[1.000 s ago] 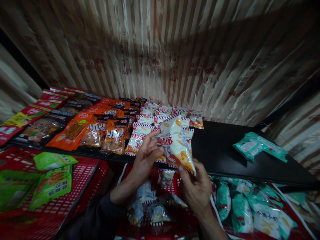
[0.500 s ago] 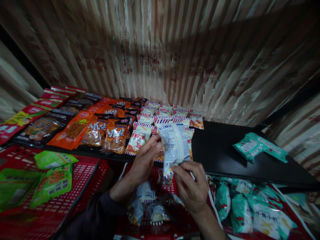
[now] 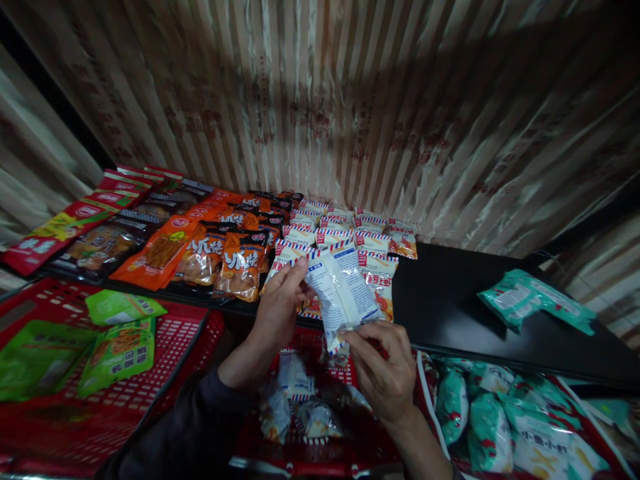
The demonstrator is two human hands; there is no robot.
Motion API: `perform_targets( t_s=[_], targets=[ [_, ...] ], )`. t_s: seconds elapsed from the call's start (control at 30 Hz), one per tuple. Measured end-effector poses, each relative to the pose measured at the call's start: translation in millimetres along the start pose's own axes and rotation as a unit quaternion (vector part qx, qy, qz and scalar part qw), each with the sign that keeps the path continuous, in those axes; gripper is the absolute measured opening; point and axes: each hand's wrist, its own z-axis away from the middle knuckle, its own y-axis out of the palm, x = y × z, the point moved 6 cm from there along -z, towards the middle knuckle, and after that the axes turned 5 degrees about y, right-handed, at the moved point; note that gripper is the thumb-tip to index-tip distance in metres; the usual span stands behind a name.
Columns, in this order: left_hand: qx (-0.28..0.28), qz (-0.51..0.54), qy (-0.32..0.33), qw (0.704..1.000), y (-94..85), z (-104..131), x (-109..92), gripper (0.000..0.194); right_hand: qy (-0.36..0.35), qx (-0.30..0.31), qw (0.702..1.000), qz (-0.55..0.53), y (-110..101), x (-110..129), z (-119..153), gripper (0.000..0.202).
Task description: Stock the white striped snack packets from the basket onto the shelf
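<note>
A white snack bag (image 3: 343,290) with a blue-and-red striped edge is held up in front of me, its printed back and centre seam facing me. My right hand (image 3: 383,367) pinches its bottom end between thumb and fingers. At the bag's upper left corner my left hand (image 3: 280,307) grips with the thumb in front; its other fingertips are partly hidden. Behind the bag, rows of matching white snack bags (image 3: 377,283) lie face up on the black shelf (image 3: 435,300). Below my hands, a red basket (image 3: 300,463) contains several more white bags (image 3: 317,420).
Left on the shelf lie orange-and-black packs (image 3: 240,267), an orange pack (image 3: 160,257), dark packs (image 3: 103,247) and red packs (image 3: 55,233). Teal bags (image 3: 535,303) rest at right. A left basket (image 3: 175,333) holds green packs (image 3: 120,357); a right one holds teal-and-white bags (image 3: 550,433).
My left hand has closed on the bag's upper left corner, where its fingers were straighter beside it. The bag has tilted slightly left. The view has shifted a little.
</note>
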Motion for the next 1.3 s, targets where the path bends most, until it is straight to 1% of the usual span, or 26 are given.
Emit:
perform_targets(
  t_s=[0.13,0.23,0.27,0.3,0.33,0.37,0.4,0.47,0.5,0.53,0.6,0.67,0.73,0.83,0.9,1.0,1.07,1.2,1.3],
  targets=[
    [-0.008,-0.003,-0.002,1.000,-1.5,-3.2,-1.1,0.039,0.015,0.003,1.000,0.007,2.7,-1.4,0.3,0.034],
    [-0.015,0.002,0.013,1.000,-4.6,-7.0,-3.9,0.040,0.034,-0.026,0.999,0.003,-0.7,-2.9,1.6,0.029],
    [-0.024,0.002,0.019,1.000,-6.8,-8.2,-5.2,0.041,0.051,-0.042,0.998,-0.009,-2.8,-4.8,2.5,0.025],
    [-0.034,0.000,0.026,0.999,-9.1,-9.1,-6.6,0.041,0.084,-0.053,0.995,-0.031,-4.1,-8.7,3.5,0.020],
    [-0.042,-0.001,0.032,0.999,-11.0,-9.8,-7.6,0.041,0.132,-0.051,0.988,-0.063,-3.5,-14.6,4.7,0.015],
    [-0.046,0.000,0.036,0.998,-12.1,-10.3,-8.3,0.041,0.193,-0.037,0.975,-0.104,-0.5,-22.0,6.5,0.009],
    [-0.045,0.006,0.038,0.998,-12.3,-10.4,-8.4,0.041,0.261,-0.014,0.953,-0.152,4.6,-29.6,9.2,0.007],
    [-0.036,0.021,0.033,0.999,-10.7,-9.9,-6.2,0.041,0.378,0.033,0.892,-0.245,17.1,-40.8,15.9,0.018],
    [-0.031,0.027,0.027,0.999,-9.4,-9.2,-4.4,0.042,0.417,0.048,0.863,-0.282,22.5,-43.9,18.6,0.023],
    [-0.027,0.031,0.022,0.999,-8.0,-8.4,-2.6,0.041,0.442,0.053,0.839,-0.312,26.5,-46.0,20.6,0.027],
    [-0.019,0.033,0.016,0.999,-5.3,-6.9,0.5,0.040,0.470,0.054,0.807,-0.353,32.3,-48.9,23.5,0.030],
    [-0.009,0.034,0.012,0.999,-2.9,-6.0,2.6,0.039,0.483,0.053,0.785,-0.384,36.4,-51.0,26.8,0.030],
    [0.000,0.036,0.007,0.999,-1.6,-5.8,4.2,0.040,0.492,0.046,0.770,-0.403,38.2,-53.0,30.3,0.029],
    [0.003,0.039,0.003,0.999,-1.8,-6.2,5.7,0.040,0.493,0.038,0.770,-0.404,37.6,-54.1,32.3,0.025],
    [-0.001,0.040,0.002,0.999,-2.4,-6.3,6.7,0.037,0.484,0.035,0.778,-0.400,36.1,-52.7,30.6,0.023],
    [-0.008,0.042,0.001,0.999,-2.8,-6.2,7.3,0.031,0.467,0.026,0.794,-0.388,32.6,-50.0,26.5,0.028],
    [-0.005,0.045,-0.003,0.999,-2.1,-6.2,6.5,0.027,0.462,0.027,0.805,-0.372,30.1,-49.2,24.8,0.025],
    [0.015,0.010,-0.007,1.000,-1.7,-7.6,-1.5,0.023,0.455,0.033,0.820,-0.345,23.9,-49.4,22.0,0.017],
    [0.028,-0.025,0.005,0.999,-4.7,-10.5,-10.9,0.025,0.450,0.030,0.825,-0.341,19.1,-51.0,20.5,0.013]
  ],
)
